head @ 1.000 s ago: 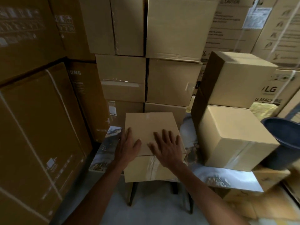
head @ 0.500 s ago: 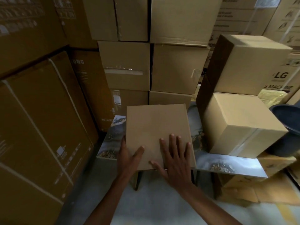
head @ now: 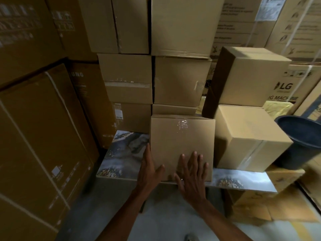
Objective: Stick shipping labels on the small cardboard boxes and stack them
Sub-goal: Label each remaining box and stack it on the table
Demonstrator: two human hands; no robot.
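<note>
Marbled table (head: 121, 153), flat hands on box (head: 180, 145)

Small box (head: 182, 145) on table (head: 121, 153), left of two stacked boxes (head: 250, 108).

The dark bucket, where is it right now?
In the head view, the dark bucket sits at the far right edge, just right of the two stacked boxes on the table.
</note>
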